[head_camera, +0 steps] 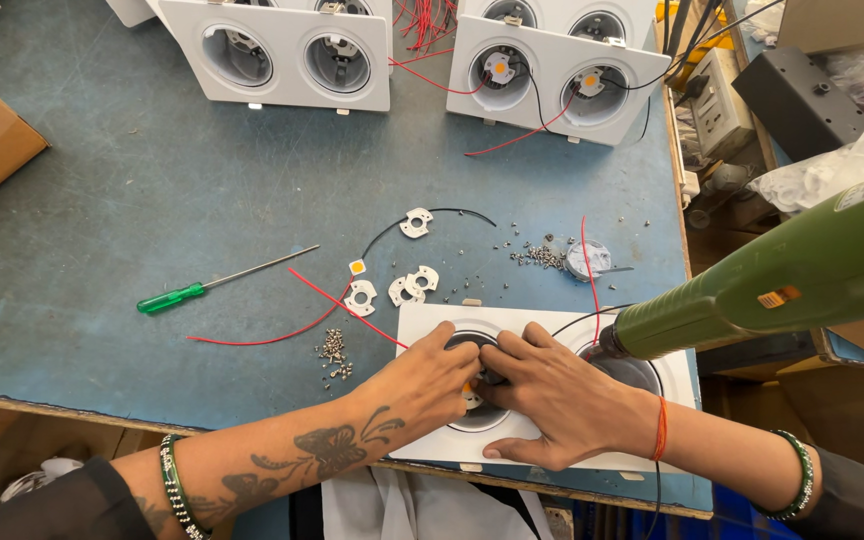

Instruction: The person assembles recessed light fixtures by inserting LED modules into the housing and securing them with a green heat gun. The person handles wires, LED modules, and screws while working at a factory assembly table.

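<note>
Both hands worked inside a white twin-lamp housing at the near table edge.

Blue table (132,200) spread wide; green power tool (792,275) hung at right; housing (542,445) lay flat before the body. Left hand (422,385) and right hand (557,395) met over its left socket, fingers curled, pinching a small black part (490,377), grip partly hidden. Beyond lay green screwdriver (177,296), red wire (272,335), loose screws (333,350).
</note>
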